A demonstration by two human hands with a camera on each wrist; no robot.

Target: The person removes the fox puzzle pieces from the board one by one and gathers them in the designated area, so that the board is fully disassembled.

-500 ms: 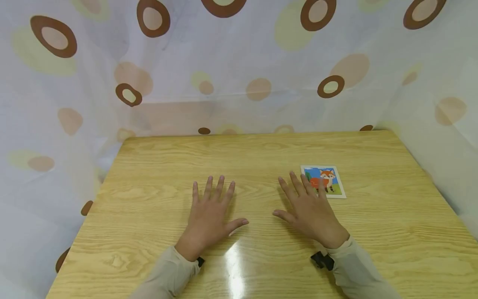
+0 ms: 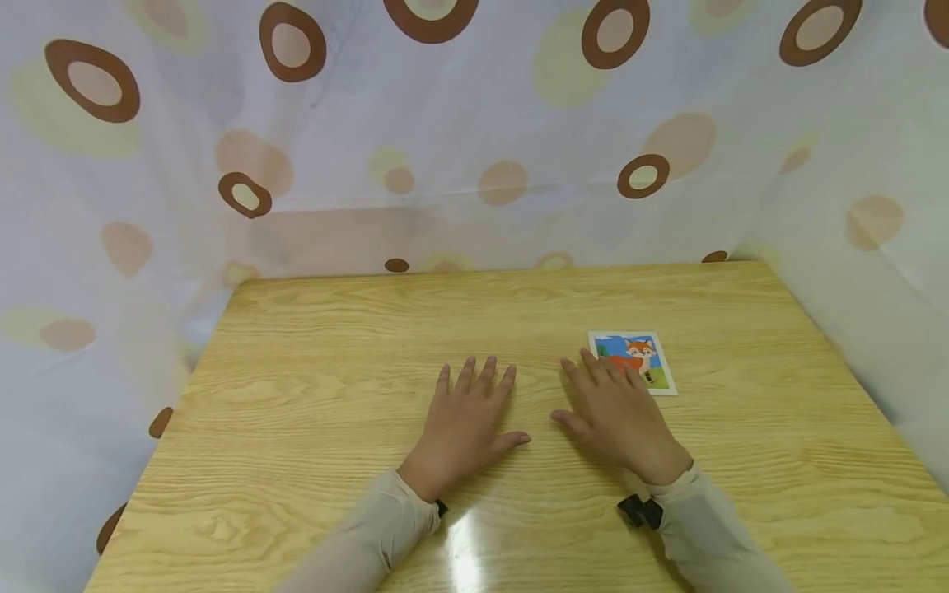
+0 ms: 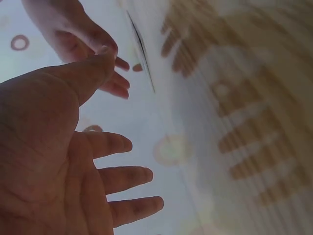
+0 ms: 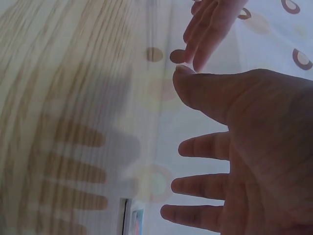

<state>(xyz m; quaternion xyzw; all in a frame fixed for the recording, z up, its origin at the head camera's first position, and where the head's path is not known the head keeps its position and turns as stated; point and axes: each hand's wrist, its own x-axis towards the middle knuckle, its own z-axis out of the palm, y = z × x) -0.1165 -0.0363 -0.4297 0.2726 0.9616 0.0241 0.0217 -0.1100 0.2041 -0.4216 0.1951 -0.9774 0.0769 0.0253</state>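
Observation:
A square picture board (image 2: 658, 380) with a white border, showing an orange fox on blue and green, lies flat on the table. In the head view my right hand (image 2: 626, 424) covers its lower left part; the fingers are spread and hold nothing. My left hand (image 2: 463, 428) is to the left of it, fingers straight and thumb out, also holding nothing. Both wrist views show a gap between the fingers and the tabletop, so the hands are above it. The board's thin edge (image 4: 126, 218) appears low in the right wrist view.
The wooden table (image 2: 311, 354) is glossy and mirrors both hands. A white curtain (image 2: 445, 107) with brown and beige rings surrounds its back and sides. Black straps or devices (image 2: 639, 512) sit under the wrists.
My left hand has moved right, closer to the right hand. The right hand has stayed nearly in place with its fingers closer together. The head view has shifted slightly; the board lies still.

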